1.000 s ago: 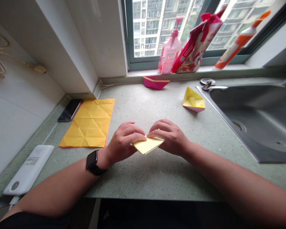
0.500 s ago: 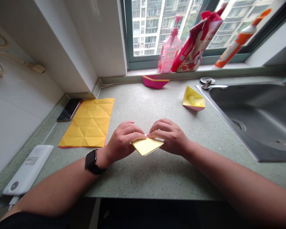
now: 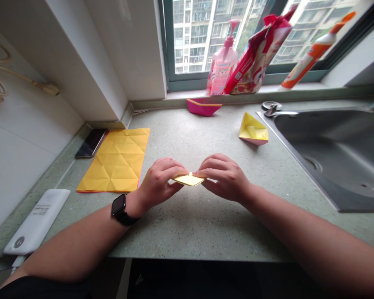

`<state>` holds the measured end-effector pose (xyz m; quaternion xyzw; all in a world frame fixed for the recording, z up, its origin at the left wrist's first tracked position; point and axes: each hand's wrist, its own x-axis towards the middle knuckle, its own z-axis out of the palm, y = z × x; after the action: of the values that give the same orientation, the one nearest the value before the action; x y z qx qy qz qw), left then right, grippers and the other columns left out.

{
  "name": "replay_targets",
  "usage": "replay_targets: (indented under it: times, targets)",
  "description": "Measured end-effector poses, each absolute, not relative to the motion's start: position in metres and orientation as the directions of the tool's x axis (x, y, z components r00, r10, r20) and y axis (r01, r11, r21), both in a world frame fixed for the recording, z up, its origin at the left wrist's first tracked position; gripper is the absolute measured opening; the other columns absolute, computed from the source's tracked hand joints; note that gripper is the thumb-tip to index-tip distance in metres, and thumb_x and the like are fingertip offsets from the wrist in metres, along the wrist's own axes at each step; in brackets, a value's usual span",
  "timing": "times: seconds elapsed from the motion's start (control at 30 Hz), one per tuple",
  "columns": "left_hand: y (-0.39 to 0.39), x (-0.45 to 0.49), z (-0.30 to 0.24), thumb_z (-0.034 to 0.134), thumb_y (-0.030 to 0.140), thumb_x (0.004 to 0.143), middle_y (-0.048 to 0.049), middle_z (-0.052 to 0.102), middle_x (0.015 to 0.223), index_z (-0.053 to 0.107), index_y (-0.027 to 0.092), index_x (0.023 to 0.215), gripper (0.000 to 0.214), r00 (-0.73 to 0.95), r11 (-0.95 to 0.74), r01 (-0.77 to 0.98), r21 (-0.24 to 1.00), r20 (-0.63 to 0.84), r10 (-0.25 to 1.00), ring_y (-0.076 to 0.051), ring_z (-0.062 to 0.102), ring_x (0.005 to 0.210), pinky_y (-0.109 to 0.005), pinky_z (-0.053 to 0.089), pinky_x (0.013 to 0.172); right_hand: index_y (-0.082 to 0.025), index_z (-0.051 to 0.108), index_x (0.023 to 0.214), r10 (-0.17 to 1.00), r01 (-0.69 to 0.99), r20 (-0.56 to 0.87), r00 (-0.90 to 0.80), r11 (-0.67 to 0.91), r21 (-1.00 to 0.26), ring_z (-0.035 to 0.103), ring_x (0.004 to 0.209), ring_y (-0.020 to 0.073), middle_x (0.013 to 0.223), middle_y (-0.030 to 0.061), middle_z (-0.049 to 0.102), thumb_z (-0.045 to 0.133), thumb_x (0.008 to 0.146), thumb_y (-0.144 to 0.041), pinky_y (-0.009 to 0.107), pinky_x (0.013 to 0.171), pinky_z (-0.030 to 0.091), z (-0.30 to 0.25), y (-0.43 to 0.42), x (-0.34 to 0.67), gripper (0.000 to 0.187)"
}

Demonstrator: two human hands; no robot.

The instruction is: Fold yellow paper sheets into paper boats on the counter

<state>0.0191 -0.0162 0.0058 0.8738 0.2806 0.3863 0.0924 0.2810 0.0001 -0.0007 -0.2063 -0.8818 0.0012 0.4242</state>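
Observation:
Between my two hands is a small piece of folded yellow paper (image 3: 189, 180), seen nearly edge-on above the counter. My left hand (image 3: 162, 178) pinches its left side, thumb below and fingers on top. On the other side my right hand (image 3: 222, 176) grips it the same way, and the fingertips of both hands almost meet at the paper's upper edge. Creased orange-yellow paper sheets (image 3: 115, 160) lie flat left of my left hand. Beyond my right hand stands a yellow and pink folded paper boat (image 3: 254, 129). A magenta paper boat (image 3: 203, 108) rests by the back ledge.
The steel sink (image 3: 339, 166) takes up the right side. A phone (image 3: 91, 143) and a white power bank (image 3: 37, 222) lie at the left. On the sill stand a pink pump bottle (image 3: 222, 68), a red bag (image 3: 257, 58) and an orange-white bottle (image 3: 311, 56).
The folded paper has tilted: its broad face showed before, and now it appears as a thin strip. Both hands have stayed almost in place around it.

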Motion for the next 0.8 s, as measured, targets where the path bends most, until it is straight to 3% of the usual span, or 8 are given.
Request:
replay_targets:
  times: [0.33, 0.47, 0.63, 0.8]
  targets:
    - [-0.0140, 0.0182, 0.0031, 0.068, 0.028, 0.110, -0.0026, 0.085, 0.099, 0.079, 0.025, 0.106, 0.012, 0.555, -0.831, 0.428, 0.355, 0.622, 0.552, -0.019, 0.078, 0.088, -0.043, 0.058, 0.107, -0.025, 0.077, 0.112, 0.342, 0.343, 0.751, -0.564, 0.925, -0.163, 0.068, 0.081, 0.0203, 0.090, 0.0026, 0.079, 0.071, 0.106, -0.019, 0.037, 0.077, 0.056, 0.0026, -0.0039, 0.2793, 0.011]
    - [-0.0165, 0.0202, 0.0056, 0.077, 0.026, 0.106, -0.0035, 0.086, 0.104, 0.077, 0.024, 0.111, 0.006, 0.515, -0.846, 0.406, 0.345, 0.678, 0.524, -0.019, 0.080, 0.093, -0.043, 0.060, 0.108, -0.024, 0.077, 0.113, 0.332, 0.350, 0.751, -0.571, 0.926, -0.142, 0.067, 0.081, 0.0207, 0.088, 0.0025, 0.079, 0.071, 0.107, -0.019, 0.037, 0.077, 0.055, 0.0019, -0.0025, 0.2807, 0.010]
    - [-0.0184, 0.0220, 0.0081, 0.079, 0.019, 0.104, 0.0005, 0.084, 0.099, 0.074, 0.026, 0.105, 0.008, 0.500, -0.876, 0.370, 0.308, 0.729, 0.468, -0.015, 0.078, 0.086, -0.042, 0.061, 0.106, -0.023, 0.077, 0.114, 0.332, 0.367, 0.744, -0.579, 0.922, -0.126, 0.068, 0.083, 0.0207, 0.091, 0.0031, 0.080, 0.073, 0.106, -0.021, 0.037, 0.078, 0.055, 0.0018, -0.0022, 0.2809, 0.009]
    - [-0.0172, 0.0218, 0.0071, 0.079, 0.021, 0.104, -0.0002, 0.084, 0.098, 0.073, 0.025, 0.103, 0.006, 0.509, -0.879, 0.372, 0.300, 0.726, 0.463, -0.016, 0.077, 0.083, -0.042, 0.062, 0.105, -0.023, 0.078, 0.121, 0.310, 0.330, 0.767, -0.562, 0.934, -0.136, 0.067, 0.084, 0.0208, 0.092, 0.0038, 0.079, 0.076, 0.105, -0.021, 0.037, 0.078, 0.054, 0.0053, -0.0072, 0.2785, 0.016]
